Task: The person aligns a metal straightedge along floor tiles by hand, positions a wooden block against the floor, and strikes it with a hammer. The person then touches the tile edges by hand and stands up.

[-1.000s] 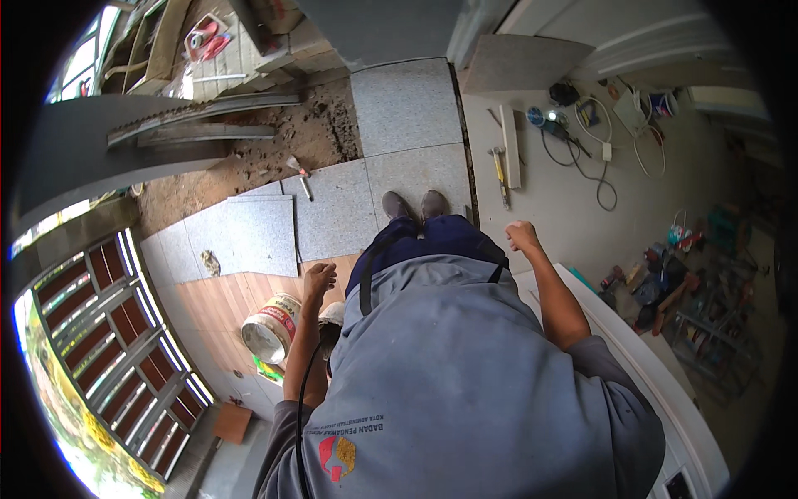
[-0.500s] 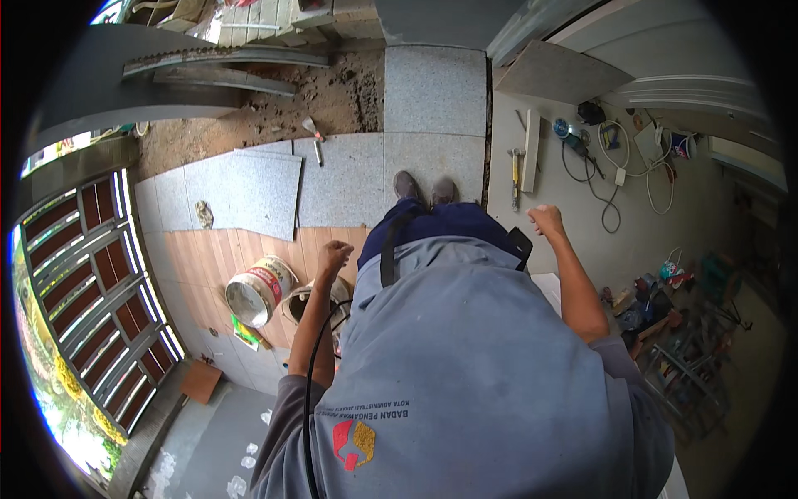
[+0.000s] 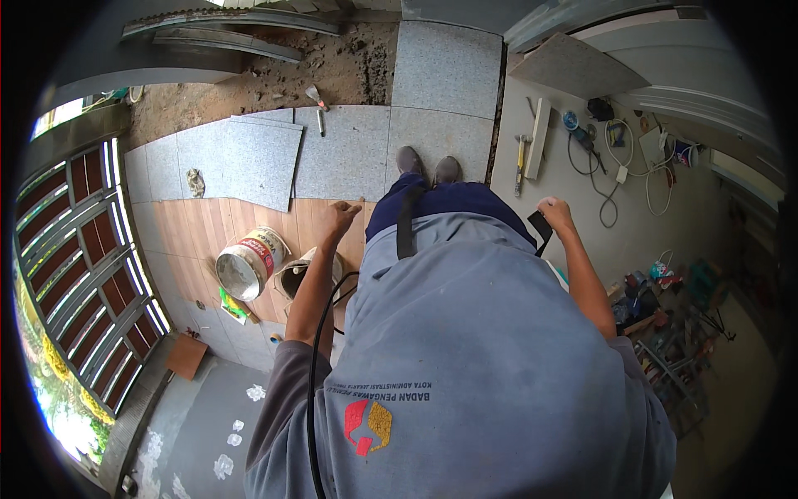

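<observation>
My left hand (image 3: 339,218) is raised beside my left hip over wood-look floor tiles (image 3: 208,216), fingers curled closed; what they hold, if anything, is hidden. My right hand (image 3: 555,214) is closed by my right hip, against a black strap (image 3: 542,233) at the waist of my navy trousers (image 3: 453,200); whether it grips that strap is unclear. A white bucket (image 3: 241,274) and a second bucket (image 3: 298,274) sit left of me. My shoes (image 3: 447,169) rest on grey speckled tiles (image 3: 445,66).
Loose tiles (image 3: 249,166) and a scraper (image 3: 319,116) lie beside bare soil (image 3: 224,100). Right, a hammer (image 3: 519,162), board (image 3: 539,137), corded power tool (image 3: 582,137) and tool pile (image 3: 648,299) lie on the floor. A slatted metal gate (image 3: 83,274) stands left.
The floor and objects around me have shifted upward in the picture. Both my hands have risen in view, and the strap by my right hand has lifted with it.
</observation>
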The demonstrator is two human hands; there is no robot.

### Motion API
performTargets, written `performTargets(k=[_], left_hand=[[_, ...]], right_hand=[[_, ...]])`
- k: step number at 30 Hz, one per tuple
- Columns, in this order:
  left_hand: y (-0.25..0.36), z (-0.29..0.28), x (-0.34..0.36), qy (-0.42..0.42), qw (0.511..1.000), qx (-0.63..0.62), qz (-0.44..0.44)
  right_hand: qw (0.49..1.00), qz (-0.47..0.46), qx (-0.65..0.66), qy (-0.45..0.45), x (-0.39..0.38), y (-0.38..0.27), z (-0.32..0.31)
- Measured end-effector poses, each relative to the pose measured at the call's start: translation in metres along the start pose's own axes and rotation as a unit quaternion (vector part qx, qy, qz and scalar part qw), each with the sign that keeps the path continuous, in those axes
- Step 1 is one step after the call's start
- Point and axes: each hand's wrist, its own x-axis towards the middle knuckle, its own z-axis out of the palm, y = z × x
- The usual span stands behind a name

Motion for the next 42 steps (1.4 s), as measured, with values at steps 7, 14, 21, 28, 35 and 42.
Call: performTargets(k=[7,14,21,28,35,42], left_hand=[[-0.005,-0.008,0.0,-0.015,0.998,-0.05,0.021],[0.003,-0.034,-0.004,-0.039,0.997,-0.073,-0.005],[0.004,-0.069,0.007,-0.051,0.998,-0.031,-0.002],[0.017,-0.089,0.021,-0.051,0.999,0.001,0.02],[0.018,-0.079,0.029,-0.062,0.997,-0.011,0.033],[0.016,-0.06,0.016,-0.047,0.998,-0.033,0.028]], right_hand=[[0.999,-0.03,-0.005,0.014,-0.004,-0.022,0.016],[0.997,0.015,0.071,-0.007,0.006,-0.032,0.035],[0.991,0.022,0.132,-0.018,0.004,-0.031,0.063],[0.986,0.061,0.154,-0.013,-0.013,-0.019,0.088],[0.989,0.062,0.133,0.001,-0.023,-0.012,0.081],[0.989,0.045,0.139,0.007,-0.014,-0.015,0.068]])
